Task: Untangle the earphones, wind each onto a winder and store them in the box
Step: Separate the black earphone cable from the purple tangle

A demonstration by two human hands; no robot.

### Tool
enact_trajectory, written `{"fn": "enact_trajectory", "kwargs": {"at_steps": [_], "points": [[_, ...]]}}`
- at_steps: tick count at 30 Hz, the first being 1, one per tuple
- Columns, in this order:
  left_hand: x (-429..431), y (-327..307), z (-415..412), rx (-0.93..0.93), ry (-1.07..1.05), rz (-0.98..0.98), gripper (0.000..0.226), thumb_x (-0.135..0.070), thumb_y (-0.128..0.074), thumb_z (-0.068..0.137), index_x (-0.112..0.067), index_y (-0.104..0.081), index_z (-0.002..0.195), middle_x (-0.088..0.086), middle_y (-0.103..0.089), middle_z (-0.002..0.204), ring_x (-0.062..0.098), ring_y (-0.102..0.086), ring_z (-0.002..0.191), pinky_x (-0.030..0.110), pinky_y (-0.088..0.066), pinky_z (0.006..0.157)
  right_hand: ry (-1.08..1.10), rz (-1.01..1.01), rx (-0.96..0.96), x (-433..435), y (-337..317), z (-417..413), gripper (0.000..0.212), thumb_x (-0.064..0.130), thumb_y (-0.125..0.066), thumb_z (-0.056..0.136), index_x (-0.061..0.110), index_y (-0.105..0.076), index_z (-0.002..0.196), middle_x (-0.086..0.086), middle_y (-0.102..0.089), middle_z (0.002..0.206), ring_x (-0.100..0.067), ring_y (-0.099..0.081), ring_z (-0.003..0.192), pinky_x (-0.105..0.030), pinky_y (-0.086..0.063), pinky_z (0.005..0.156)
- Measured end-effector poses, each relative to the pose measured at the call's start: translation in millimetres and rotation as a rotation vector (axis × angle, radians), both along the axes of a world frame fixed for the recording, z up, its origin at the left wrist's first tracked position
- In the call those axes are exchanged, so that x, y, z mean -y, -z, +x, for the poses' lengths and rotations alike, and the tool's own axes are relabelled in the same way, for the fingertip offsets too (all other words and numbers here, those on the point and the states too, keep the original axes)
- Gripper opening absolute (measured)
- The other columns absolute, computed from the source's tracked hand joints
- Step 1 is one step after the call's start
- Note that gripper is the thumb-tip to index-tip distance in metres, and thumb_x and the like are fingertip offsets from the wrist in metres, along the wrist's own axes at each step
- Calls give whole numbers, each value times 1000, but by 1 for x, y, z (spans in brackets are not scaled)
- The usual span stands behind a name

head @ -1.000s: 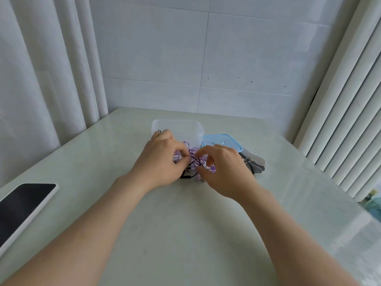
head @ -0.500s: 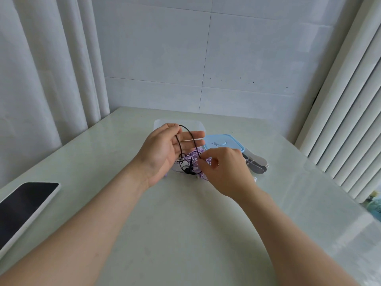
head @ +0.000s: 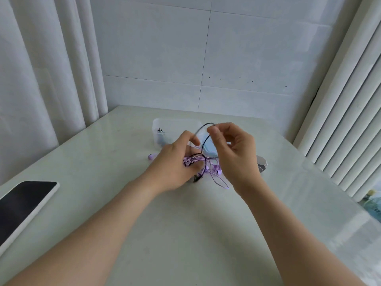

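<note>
A tangle of purple earphones [head: 214,169] and black earphones [head: 203,141] lies on the pale table [head: 185,223] just in front of a clear plastic box [head: 165,126]. My left hand [head: 175,164] grips the knot of purple and black cord, lifted slightly off the table. My right hand [head: 233,149] pinches a loop of the black cord between thumb and forefinger and holds it raised above the tangle. A purple earbud [head: 152,156] lies to the left of my left hand. Flat winders [head: 262,163] peek out behind my right hand.
A light blue lid [head: 210,148] lies right of the box, mostly hidden by my hands. A phone with a dark screen [head: 22,205] lies at the table's left edge. White curtains hang left and right, and a tiled wall stands behind the table.
My right hand rose and moved right, pulling a black cord loop up out of the tangle. My left hand turned down over the knot and closed on it.
</note>
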State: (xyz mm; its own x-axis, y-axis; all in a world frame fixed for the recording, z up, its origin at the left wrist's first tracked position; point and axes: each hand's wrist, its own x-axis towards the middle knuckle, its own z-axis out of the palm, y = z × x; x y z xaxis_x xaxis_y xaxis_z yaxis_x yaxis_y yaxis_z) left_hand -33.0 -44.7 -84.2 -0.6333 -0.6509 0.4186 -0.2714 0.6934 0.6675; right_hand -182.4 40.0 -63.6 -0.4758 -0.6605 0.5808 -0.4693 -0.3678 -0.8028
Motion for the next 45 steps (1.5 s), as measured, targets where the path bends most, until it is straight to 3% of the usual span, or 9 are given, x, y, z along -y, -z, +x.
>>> {"fn": "enact_trajectory", "kwargs": {"at_steps": [3, 10, 16, 20, 25, 29, 33, 38, 45], "points": [[5, 10, 2, 175, -98, -192, 35, -35, -64, 91, -39, -42, 119, -15, -71, 124, 22, -65, 118, 46, -55, 89, -60, -108, 182, -3, -9, 2, 18, 21, -55, 110, 8, -63, 99, -6, -75, 87, -23, -73, 86, -36, -58, 80], [19, 14, 5, 240, -216, -399, 30, -14, -59, 94, -19, -52, 123, 3, -71, 115, 34, -60, 98, 40, -42, 85, -122, -154, 499, -16, -23, 12, 16, 27, -46, 113, 11, -48, 112, -12, -59, 66, -43, -77, 75, -41, -62, 61], [26, 17, 6, 219, -309, -389, 29, -19, -59, 96, -21, -52, 124, 0, -68, 120, 30, -61, 104, 41, -40, 92, 235, -236, 58, -19, -20, 14, 15, 31, -55, 109, 18, -59, 103, 4, -53, 57, -20, -73, 54, -38, -53, 49], [28, 16, 9, 194, -297, -308, 42, -22, -63, 94, -19, -52, 134, 3, -64, 129, 31, -60, 114, 41, -44, 97, 422, -278, -292, -14, -16, 11, 15, 24, -64, 104, 19, -73, 94, 1, -49, 53, -20, -46, 43, -30, -37, 53], [20, 7, 11, 169, -137, -110, 71, -53, -65, 73, -45, -42, 139, -21, -51, 142, 13, -53, 128, 48, -49, 103, 442, 30, -358, -13, -10, 9, 34, 28, -51, 89, 7, -68, 69, -5, -39, 47, -25, -39, 50, -37, -42, 52], [21, -2, 16, 133, -38, -50, 82, -33, -83, 73, -42, -44, 144, -20, -50, 146, 4, -46, 138, 33, -41, 113, 435, 93, -280, -15, -13, 10, 57, 39, -30, 94, 0, -69, 79, -13, -61, 61, -32, -57, 67, -42, -51, 63], [21, -6, 19, 122, -33, -81, 82, -29, -90, 69, -41, -50, 140, -17, -49, 137, 9, -39, 131, 25, -36, 106, 549, 92, -386, -12, -8, 6, 33, 16, -50, 93, 17, -69, 120, -3, -71, 104, -24, -61, 98, -36, -46, 82], [20, -7, 20, 137, -97, -197, 52, -36, -90, 67, -36, -59, 109, -9, -46, 113, 11, -40, 112, 26, -37, 93, 210, 65, -623, -8, 0, 13, 42, -7, -53, 80, 17, -75, 106, 5, -74, 101, -12, -64, 92, -13, -44, 81], [25, -15, 30, 251, -230, -119, 54, -73, -75, 47, -33, -57, 77, -14, -63, 77, 10, -61, 74, 34, -54, 68, -69, 367, -714, -4, 18, 19, 27, 9, -61, 88, 20, -70, 111, 8, -70, 94, -8, -59, 83, -26, -47, 77]]}}
